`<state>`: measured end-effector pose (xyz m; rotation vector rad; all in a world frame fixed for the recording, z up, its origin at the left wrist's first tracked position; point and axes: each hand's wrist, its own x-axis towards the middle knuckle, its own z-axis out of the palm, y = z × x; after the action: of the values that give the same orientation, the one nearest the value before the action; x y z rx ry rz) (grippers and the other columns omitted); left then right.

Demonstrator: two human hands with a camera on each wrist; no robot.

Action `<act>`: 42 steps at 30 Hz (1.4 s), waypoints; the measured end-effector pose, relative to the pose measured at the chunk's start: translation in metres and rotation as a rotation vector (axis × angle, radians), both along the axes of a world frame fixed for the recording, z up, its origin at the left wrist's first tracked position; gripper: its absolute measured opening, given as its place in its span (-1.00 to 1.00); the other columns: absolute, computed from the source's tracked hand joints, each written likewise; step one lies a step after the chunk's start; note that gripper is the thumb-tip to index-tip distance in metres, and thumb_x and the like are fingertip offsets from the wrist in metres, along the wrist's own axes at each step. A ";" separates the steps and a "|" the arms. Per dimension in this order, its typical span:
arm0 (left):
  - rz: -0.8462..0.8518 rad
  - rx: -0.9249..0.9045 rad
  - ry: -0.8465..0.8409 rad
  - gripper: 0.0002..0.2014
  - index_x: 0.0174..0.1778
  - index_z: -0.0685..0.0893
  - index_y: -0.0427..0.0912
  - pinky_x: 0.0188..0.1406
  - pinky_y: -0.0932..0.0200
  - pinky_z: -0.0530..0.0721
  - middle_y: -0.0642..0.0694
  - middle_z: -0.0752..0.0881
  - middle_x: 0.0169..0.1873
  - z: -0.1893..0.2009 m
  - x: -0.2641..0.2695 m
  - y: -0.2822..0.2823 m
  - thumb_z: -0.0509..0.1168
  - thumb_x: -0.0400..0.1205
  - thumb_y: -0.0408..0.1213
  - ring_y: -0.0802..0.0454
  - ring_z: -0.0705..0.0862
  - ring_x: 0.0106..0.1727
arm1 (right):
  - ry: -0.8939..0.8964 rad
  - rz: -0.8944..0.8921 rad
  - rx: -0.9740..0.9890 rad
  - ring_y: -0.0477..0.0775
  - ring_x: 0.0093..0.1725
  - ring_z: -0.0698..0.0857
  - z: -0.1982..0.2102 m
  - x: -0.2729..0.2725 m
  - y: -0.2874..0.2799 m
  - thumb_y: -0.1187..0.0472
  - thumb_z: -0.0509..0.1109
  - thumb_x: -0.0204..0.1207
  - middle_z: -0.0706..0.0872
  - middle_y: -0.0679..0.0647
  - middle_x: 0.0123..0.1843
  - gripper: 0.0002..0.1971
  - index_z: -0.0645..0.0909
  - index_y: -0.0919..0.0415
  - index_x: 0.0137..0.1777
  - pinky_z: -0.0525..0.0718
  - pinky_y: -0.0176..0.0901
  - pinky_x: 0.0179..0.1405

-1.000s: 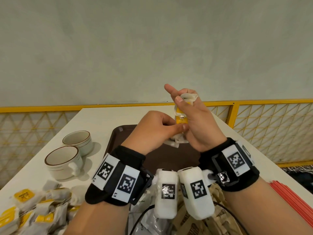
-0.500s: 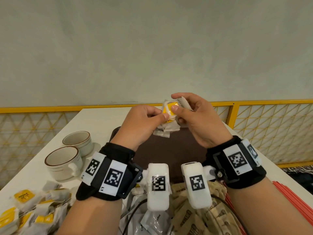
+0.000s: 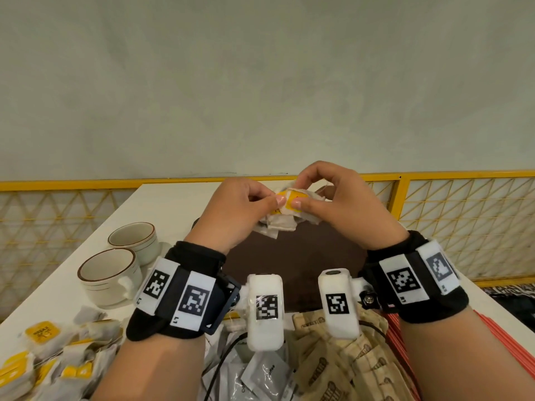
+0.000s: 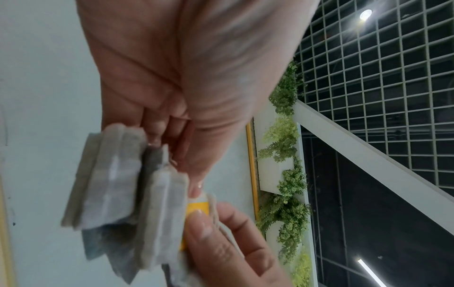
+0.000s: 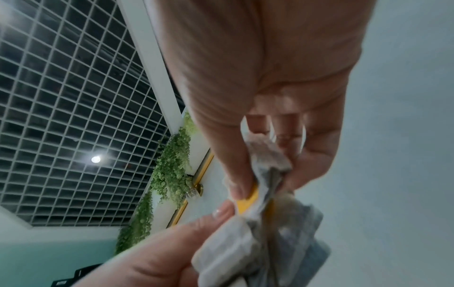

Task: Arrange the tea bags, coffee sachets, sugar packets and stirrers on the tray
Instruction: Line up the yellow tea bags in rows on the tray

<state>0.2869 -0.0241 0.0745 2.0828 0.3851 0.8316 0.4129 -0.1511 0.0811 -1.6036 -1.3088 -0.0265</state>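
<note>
**Above tray: both hands on tea bag bunch**

Over the brown tray (image 3: pixel 292 267), a bunch of tea bags (image 3: pixel 285 215) w/ yellow tags is held mid-air. Left hand (image 3: pixel 237 209) and right hand (image 3: pixel 341 204) face each other, wrists raised, fingers curled, thumbs & forefingers pinching the bunch. More tea bags (image 3: pixel 49 360) lie on the bench (image 3: pixel 162 204), near two cups (image 3: pixel 110 273).

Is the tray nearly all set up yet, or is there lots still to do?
Lots left. The brown tray shows nothing laid on its visible part. Both hands, left hand and right hand, hold a bunch of tea bags above it. More tea bags, coffee sachets and red stirrers wait on the table.
</note>
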 end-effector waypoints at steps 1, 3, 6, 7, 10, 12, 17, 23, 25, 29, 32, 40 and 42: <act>0.008 0.004 -0.002 -0.85 -0.27 0.80 -0.09 -0.33 0.27 0.51 -0.07 0.76 -0.37 -0.001 0.000 0.001 0.39 0.59 -0.21 0.15 0.61 -0.35 | 0.008 0.001 -0.007 -0.22 -0.41 0.57 0.000 0.002 -0.001 0.32 0.56 0.40 0.69 -0.08 -0.11 -0.81 0.64 0.05 -0.14 0.53 -0.33 -0.35; 0.039 0.023 0.002 -0.85 -0.23 0.80 -0.17 -0.29 0.17 0.55 -0.15 0.76 -0.32 -0.002 0.000 0.005 0.38 0.60 -0.24 0.05 0.64 -0.30 | 0.017 0.025 -0.035 -0.17 -0.39 0.58 0.000 0.006 -0.002 0.34 0.56 0.39 0.67 -0.06 -0.14 -0.77 0.68 0.06 -0.04 0.58 -0.25 -0.30; 0.080 0.050 0.040 -0.87 -0.19 0.80 -0.22 -0.36 0.29 0.47 -0.01 0.70 -0.42 -0.004 -0.001 0.010 0.39 0.59 -0.26 0.20 0.58 -0.41 | -0.004 0.027 -0.123 0.14 -0.17 0.70 0.000 0.010 -0.005 0.33 0.52 0.44 0.70 0.04 -0.09 -0.68 0.71 0.03 0.17 0.70 0.01 -0.03; 0.090 0.050 0.053 -0.88 -0.19 0.80 -0.23 -0.39 0.34 0.43 0.05 0.67 -0.46 -0.004 -0.002 0.012 0.41 0.58 -0.27 0.27 0.55 -0.46 | -0.014 0.024 -0.135 0.14 -0.11 0.73 -0.001 0.010 -0.005 0.32 0.50 0.47 0.73 0.04 -0.06 -0.72 0.73 0.04 0.14 0.71 0.06 0.03; 0.107 0.050 0.071 -0.91 -0.20 0.79 -0.22 -0.37 0.34 0.43 0.07 0.67 -0.45 -0.004 -0.004 0.016 0.43 0.55 -0.28 0.26 0.56 -0.44 | 0.059 0.043 -0.099 0.23 -0.16 0.75 -0.002 0.006 -0.003 0.33 0.48 0.48 0.75 0.15 -0.06 -0.90 0.73 0.13 -0.08 0.69 0.14 0.01; 0.112 0.059 0.071 -0.92 -0.21 0.79 -0.20 -0.39 0.39 0.43 0.08 0.67 -0.45 -0.003 -0.006 0.017 0.44 0.55 -0.28 0.27 0.55 -0.45 | 0.111 0.040 -0.072 0.11 -0.30 0.67 -0.003 0.006 -0.001 0.34 0.48 0.47 0.69 0.18 -0.10 -0.89 0.68 0.11 -0.17 0.65 0.00 -0.18; 0.108 0.083 0.107 -0.92 -0.25 0.77 -0.12 -0.50 0.48 0.37 0.13 0.63 -0.50 -0.001 -0.008 0.017 0.43 0.56 -0.27 0.35 0.53 -0.55 | 0.017 0.022 -0.057 -0.08 -0.08 0.70 -0.001 0.008 -0.004 0.26 0.54 0.43 0.72 -0.06 -0.15 -0.92 0.68 0.15 -0.21 0.60 -0.25 0.03; 0.077 0.069 0.147 -0.90 -0.28 0.76 -0.08 -0.32 0.27 0.43 0.07 0.67 -0.46 -0.001 -0.010 0.017 0.42 0.56 -0.27 0.21 0.57 -0.41 | 0.149 0.088 0.051 -0.06 -0.22 0.63 0.005 0.014 -0.011 0.33 0.53 0.42 0.71 0.01 -0.28 -0.94 0.69 0.25 -0.18 0.59 -0.21 -0.11; 0.080 0.077 0.155 -0.88 -0.32 0.75 -0.07 -0.32 0.26 0.44 0.06 0.67 -0.46 -0.001 -0.011 0.018 0.43 0.55 -0.27 0.19 0.57 -0.41 | 0.328 0.249 0.114 -0.05 -0.22 0.66 0.008 0.011 -0.015 0.37 0.48 0.40 0.71 0.02 -0.28 -0.93 0.68 0.24 -0.17 0.65 -0.21 -0.10; 0.082 0.070 0.161 -0.90 -0.29 0.77 -0.15 -0.39 0.37 0.48 0.02 0.69 -0.45 0.000 -0.012 0.015 0.43 0.55 -0.30 0.24 0.57 -0.46 | 0.535 0.404 0.207 -0.07 -0.31 0.72 0.013 0.008 -0.019 0.38 0.45 0.27 0.73 0.04 -0.32 -0.77 0.66 0.23 -0.05 0.71 -0.28 -0.23; 0.067 0.067 0.169 -0.90 -0.28 0.78 -0.13 -0.31 0.29 0.51 -0.06 0.74 -0.38 0.001 -0.012 0.014 0.43 0.55 -0.30 0.17 0.61 -0.38 | 0.475 0.354 0.108 -0.06 -0.33 0.72 0.013 0.007 -0.021 0.37 0.50 0.21 0.73 0.03 -0.34 -0.73 0.66 0.25 -0.06 0.75 -0.26 -0.26; -0.039 0.102 0.250 -0.93 -0.25 0.79 -0.12 -0.26 0.31 0.70 -0.07 0.76 -0.35 0.002 -0.010 0.006 0.43 0.54 -0.33 0.16 0.72 -0.34 | 0.085 0.151 -0.109 -0.12 -0.31 0.68 0.011 -0.003 -0.016 0.35 0.58 0.36 0.78 -0.03 -0.31 -0.74 0.77 0.12 0.03 0.69 -0.20 -0.11; -0.051 0.176 0.287 -0.86 -0.33 0.75 0.02 -0.38 0.48 0.52 0.06 0.70 -0.43 0.003 -0.010 0.002 0.44 0.52 -0.30 0.31 0.61 -0.43 | -0.019 0.107 -0.181 -0.24 -0.39 0.62 0.009 -0.002 -0.014 0.33 0.58 0.38 0.75 -0.17 -0.37 -0.73 0.77 0.09 0.06 0.57 -0.43 -0.26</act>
<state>0.2765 -0.0221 0.0772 2.3753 0.4224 0.5528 0.4106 -0.1648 0.0897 -1.6851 -1.4436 0.1458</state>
